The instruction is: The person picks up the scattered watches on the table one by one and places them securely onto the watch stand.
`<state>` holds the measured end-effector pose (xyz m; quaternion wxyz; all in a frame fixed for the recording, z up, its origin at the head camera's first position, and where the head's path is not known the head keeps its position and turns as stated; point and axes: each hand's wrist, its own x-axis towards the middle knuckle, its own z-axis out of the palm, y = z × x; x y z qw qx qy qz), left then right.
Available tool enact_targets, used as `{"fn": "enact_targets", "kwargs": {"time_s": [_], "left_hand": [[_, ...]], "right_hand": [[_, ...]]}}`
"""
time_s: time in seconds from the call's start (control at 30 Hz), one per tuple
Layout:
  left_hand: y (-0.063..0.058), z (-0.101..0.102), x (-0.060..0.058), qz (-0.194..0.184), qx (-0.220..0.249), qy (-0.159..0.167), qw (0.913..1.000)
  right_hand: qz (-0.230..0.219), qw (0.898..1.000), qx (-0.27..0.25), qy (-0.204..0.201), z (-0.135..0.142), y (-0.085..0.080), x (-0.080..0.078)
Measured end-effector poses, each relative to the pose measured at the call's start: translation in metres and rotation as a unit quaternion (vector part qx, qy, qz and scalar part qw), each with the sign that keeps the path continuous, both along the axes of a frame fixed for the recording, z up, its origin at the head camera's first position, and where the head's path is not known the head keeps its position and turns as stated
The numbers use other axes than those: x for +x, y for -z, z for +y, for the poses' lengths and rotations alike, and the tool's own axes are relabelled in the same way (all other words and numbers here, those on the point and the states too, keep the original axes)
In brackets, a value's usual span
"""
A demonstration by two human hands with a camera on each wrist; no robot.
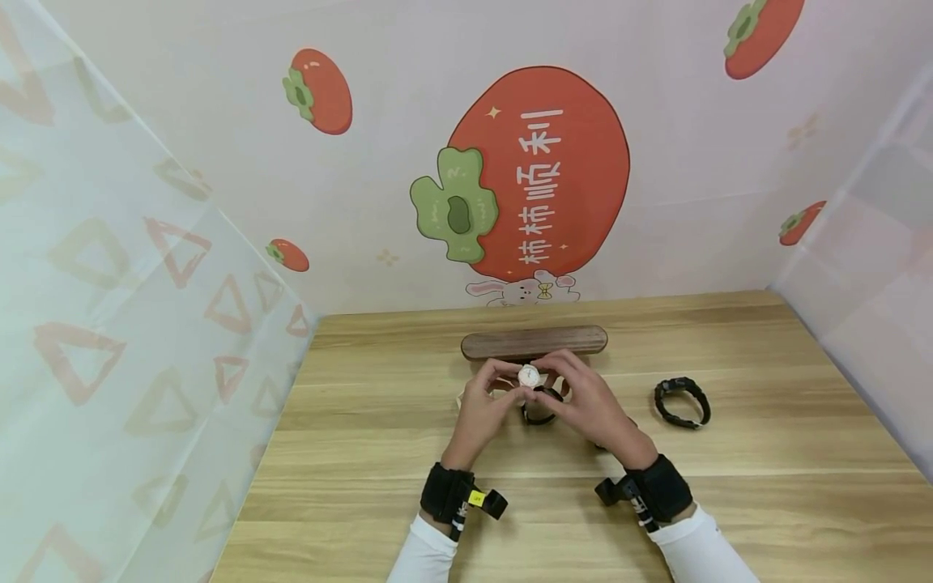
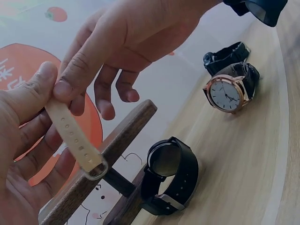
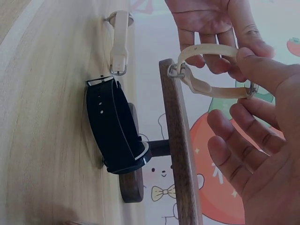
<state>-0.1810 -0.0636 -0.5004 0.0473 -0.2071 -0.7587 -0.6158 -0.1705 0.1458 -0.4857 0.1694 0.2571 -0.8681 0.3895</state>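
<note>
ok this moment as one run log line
left hand: holds pale-strapped watch | right hand: holds same watch | wooden stand: beyond hands | black watch: on table near stand

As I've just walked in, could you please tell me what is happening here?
A person's left hand and right hand hold a pale-strapped watch in front of a wooden stand whose crossbar is bare. On the tabletop, a black watch sits near the stand, another pale watch to its left; a rose-gold watch and a second black watch are to the right.
</note>
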Motion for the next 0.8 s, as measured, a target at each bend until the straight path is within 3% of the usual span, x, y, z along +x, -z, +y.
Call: {"fn": "enact_targets", "kwargs": {"time_s": [0.17,0.37,0.57,0.8], "left_hand": [[0.000,-0.002,-0.001,0.001,-0.008,0.011,0.9999],[0.001,-0.005,-0.005,0.030,-0.029,0.023,0.9989],[0.003,-0.010,-0.009,0.007,-0.035,0.061,0.9975],[0.006,-0.011,-0.010,0.011,-0.048,0.062,0.9969]], "right_hand": [[-0.010,1.000,0.005,0.005,0.002,0.001,0.000],[-0.004,1.000,0.003,0.000,0.005,0.003,-0.002],[-0.020,0.999,-0.004,-0.024,0.009,0.002,-0.002],[-0.033,0.998,-0.010,-0.047,0.011,0.001,-0.003]]}}
